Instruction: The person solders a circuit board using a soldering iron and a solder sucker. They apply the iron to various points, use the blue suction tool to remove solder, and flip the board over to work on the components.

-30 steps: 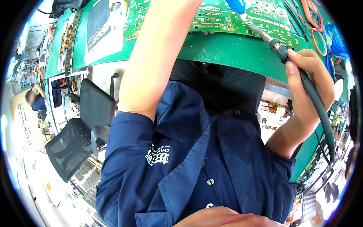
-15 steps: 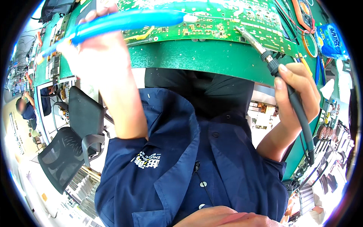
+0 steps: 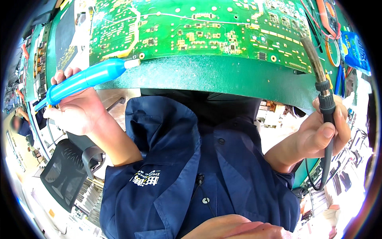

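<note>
Left hand (image 3: pixel 81 113) gripping blue desoldering pump (image 3: pixel 92 76), pale nozzle pointing right. Right hand (image 3: pixel 320 135) closed round soldering iron (image 3: pixel 327 104), dull metal barrel pointing up. Beyond both, on green worktop (image 3: pixel 238 77): glossy green circuit board (image 3: pixel 163 40), gold pads, small dark chips, thin pale wire (image 3: pixel 191 16) across.

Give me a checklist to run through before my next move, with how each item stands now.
1. Soldering iron in the right hand, fingers off its metal barrel: ok.
2. Blue solder sucker in the left hand: ok.
3. Both hands off the circuit board: ok.
4. Board resting on the green work surface: ok.
5. Iron's tip clear of the board: cannot tell; they overlap in this view.
6. Iron hot: cannot tell.
</note>
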{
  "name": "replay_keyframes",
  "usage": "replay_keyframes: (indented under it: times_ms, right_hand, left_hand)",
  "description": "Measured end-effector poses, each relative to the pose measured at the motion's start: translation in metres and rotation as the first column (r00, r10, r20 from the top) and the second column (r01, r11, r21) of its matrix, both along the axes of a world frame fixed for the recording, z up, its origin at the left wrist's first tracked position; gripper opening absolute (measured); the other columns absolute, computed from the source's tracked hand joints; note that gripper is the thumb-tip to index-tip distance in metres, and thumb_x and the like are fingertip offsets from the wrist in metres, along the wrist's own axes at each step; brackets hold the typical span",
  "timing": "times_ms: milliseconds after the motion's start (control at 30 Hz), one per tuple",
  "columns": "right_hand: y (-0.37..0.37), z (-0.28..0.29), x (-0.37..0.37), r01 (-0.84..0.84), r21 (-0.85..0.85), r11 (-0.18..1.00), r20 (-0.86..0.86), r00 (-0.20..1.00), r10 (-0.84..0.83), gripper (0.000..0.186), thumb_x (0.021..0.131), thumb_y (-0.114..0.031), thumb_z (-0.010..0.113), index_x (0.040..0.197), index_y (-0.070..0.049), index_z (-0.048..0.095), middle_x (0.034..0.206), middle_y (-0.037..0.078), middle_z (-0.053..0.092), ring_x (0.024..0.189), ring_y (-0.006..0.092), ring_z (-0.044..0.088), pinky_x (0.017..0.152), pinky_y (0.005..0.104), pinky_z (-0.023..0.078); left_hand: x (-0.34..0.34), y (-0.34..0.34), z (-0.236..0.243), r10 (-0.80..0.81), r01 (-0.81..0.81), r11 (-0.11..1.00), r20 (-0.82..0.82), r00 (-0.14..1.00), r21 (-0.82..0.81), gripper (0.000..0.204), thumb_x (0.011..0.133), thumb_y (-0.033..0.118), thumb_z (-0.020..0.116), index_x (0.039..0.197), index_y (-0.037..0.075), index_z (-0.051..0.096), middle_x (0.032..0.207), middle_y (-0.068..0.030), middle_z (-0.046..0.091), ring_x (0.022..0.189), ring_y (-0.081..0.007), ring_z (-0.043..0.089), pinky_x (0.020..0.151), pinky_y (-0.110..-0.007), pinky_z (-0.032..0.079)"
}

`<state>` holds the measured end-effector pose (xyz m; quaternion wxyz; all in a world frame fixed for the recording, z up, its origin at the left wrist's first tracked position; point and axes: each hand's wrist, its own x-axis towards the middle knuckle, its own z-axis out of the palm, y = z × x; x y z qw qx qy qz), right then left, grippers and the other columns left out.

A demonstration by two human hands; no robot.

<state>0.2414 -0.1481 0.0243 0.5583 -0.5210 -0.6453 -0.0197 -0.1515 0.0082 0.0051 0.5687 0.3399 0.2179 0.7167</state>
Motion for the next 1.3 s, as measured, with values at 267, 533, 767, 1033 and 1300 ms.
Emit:
replay_keyframes:
  times_ms: [267,533,767,1033,1300]
  right_hand:
    - [0.019,-0.018,0.008,0.226,0.115,0.967,-0.092,0.972,-0.217,0.044,0.101,-0.037,0.047,0.119,0.002,0.051,0.090,0.023,0.063,0.074,0.0268,0.060,0.068,0.0380,0.049]
    - [0.053,-0.032,0.006,0.474,0.183,0.861,0.080,0.866,-0.494,0.070,0.098,-0.054,0.036,0.120,0.012,0.046,0.098,0.024,0.062,0.086,0.0274,0.066,0.076,0.0331,0.056]
    - [0.052,-0.035,0.005,0.458,0.067,0.887,0.106,0.880,-0.462,0.066,0.098,-0.055,0.035,0.124,0.005,0.045,0.093,0.023,0.065,0.086,0.0247,0.067,0.084,0.0341,0.053]
    - [0.056,-0.039,0.000,0.498,0.058,0.865,0.033,0.865,-0.500,0.072,0.096,-0.058,0.042,0.123,0.008,0.050,0.100,0.021,0.065,0.087,0.0207,0.066,0.080,0.0297,0.054]
    - [0.058,-0.042,-0.005,0.522,0.033,0.852,-0.010,0.853,-0.522,0.072,0.095,-0.059,0.043,0.121,0.008,0.052,0.103,0.020,0.065,0.088,0.0201,0.066,0.079,0.0304,0.054]
  left_hand:
    - [-0.008,0.007,-0.020,0.003,-0.001,0.996,0.026,1.000,-0.086,0.078,0.094,0.069,0.024,0.106,-0.004,0.049,0.097,-0.0117,0.051,0.087,-0.0231,0.049,0.084,-0.037,0.044]
    - [-0.008,0.011,-0.031,-0.031,0.038,0.998,0.128,0.991,-0.057,0.077,0.094,0.067,0.023,0.104,-0.008,0.042,0.099,-0.0129,0.045,0.091,-0.0236,0.050,0.087,-0.037,0.045]
    - [-0.001,0.010,-0.031,-0.018,0.017,1.000,0.073,0.997,0.010,0.064,0.099,0.057,0.027,0.113,-0.004,0.039,0.100,-0.0100,0.044,0.091,-0.0198,0.048,0.086,-0.034,0.043]
    - [0.009,0.008,-0.028,-0.012,0.011,1.000,0.078,0.997,0.019,0.085,0.092,0.071,0.005,0.114,-0.004,0.039,0.096,-0.0085,0.044,0.087,-0.0194,0.047,0.082,-0.034,0.043]
    - [0.008,0.007,-0.030,-0.011,0.010,1.000,0.051,0.999,0.023,0.084,0.090,0.073,0.009,0.112,-0.002,0.039,0.095,-0.0067,0.047,0.087,-0.0177,0.049,0.083,-0.033,0.044]
